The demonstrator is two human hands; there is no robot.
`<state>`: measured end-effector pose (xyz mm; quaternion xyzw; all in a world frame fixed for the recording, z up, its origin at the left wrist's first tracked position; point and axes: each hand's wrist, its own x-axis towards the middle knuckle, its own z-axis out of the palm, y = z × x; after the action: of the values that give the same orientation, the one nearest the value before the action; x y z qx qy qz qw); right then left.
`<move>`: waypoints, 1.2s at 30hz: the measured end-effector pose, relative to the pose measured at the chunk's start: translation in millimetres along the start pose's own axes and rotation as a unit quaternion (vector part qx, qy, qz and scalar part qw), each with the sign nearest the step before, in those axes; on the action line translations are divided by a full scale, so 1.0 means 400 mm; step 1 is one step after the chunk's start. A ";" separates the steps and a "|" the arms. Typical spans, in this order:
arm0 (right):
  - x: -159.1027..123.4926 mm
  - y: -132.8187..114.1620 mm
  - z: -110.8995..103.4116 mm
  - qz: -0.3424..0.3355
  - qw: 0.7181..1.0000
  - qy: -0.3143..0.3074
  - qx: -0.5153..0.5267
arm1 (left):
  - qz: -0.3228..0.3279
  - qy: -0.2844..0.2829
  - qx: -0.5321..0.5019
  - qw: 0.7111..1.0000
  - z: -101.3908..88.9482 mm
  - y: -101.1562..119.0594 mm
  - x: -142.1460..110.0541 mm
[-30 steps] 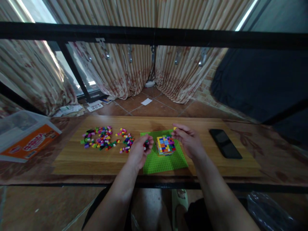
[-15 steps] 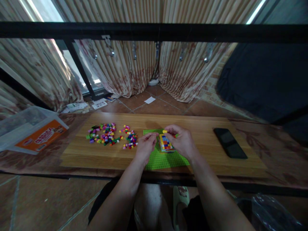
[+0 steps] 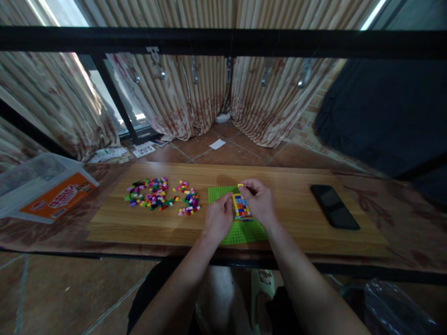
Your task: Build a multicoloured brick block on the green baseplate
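On the wooden board [image 3: 293, 190], the right hand [image 3: 260, 201] pinches a yellow brick [image 3: 240, 185]; the left hand [image 3: 219, 216] is half curled beside the brick stack [image 3: 240, 204], its contents unclear.

Left hand [image 3: 219, 217] and right hand [image 3: 260, 202]: bare
Forearms [image 3: 296, 265]: bare
Legwear: matte black cloth garment [image 3: 148, 293], showing on both sides
Footwear: pale green slipper [image 3: 256, 298], smooth, with a small dark-and-reddish motif on top

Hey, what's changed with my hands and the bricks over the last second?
Your left hand has moved right, to the left side of the brick stack. Your right hand, still pinching a yellow brick, has moved left toward the stack's far edge. The loose bricks, green baseplate and phone stayed put.
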<state>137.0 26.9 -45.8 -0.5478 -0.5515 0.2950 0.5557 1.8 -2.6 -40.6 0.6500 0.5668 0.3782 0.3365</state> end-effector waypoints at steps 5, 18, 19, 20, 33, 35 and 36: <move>-0.002 0.015 0.020 0.012 0.999 -0.001 0.049 | -0.005 0.025 -0.042 0.999 0.005 -0.010 -0.002; -0.003 0.005 0.028 0.019 0.998 0.012 0.057 | 0.016 0.002 -0.003 1.000 0.005 -0.020 -0.001; 0.000 0.006 0.028 0.020 0.998 0.017 0.060 | 0.014 0.003 -0.009 1.000 0.005 -0.018 -0.001; 0.002 0.007 0.028 0.020 0.998 0.021 0.063 | 0.011 0.007 -0.019 1.000 0.005 -0.016 -0.002; 0.000 -0.028 -0.013 -0.075 0.995 -0.052 -0.048 | -0.092 0.018 -0.279 0.956 -0.020 -0.037 0.026; -0.004 -0.027 -0.012 -0.111 0.986 -0.079 -0.093 | -0.095 0.013 -0.296 0.950 -0.016 -0.030 0.026; -0.005 -0.024 -0.012 -0.118 0.984 -0.082 -0.109 | -0.092 0.014 -0.296 0.951 -0.013 -0.028 0.026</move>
<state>138.4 21.5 -36.4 -0.5100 -0.6845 0.2095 0.4769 -7.4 9.3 -46.6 0.4611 0.4909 0.5055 0.5393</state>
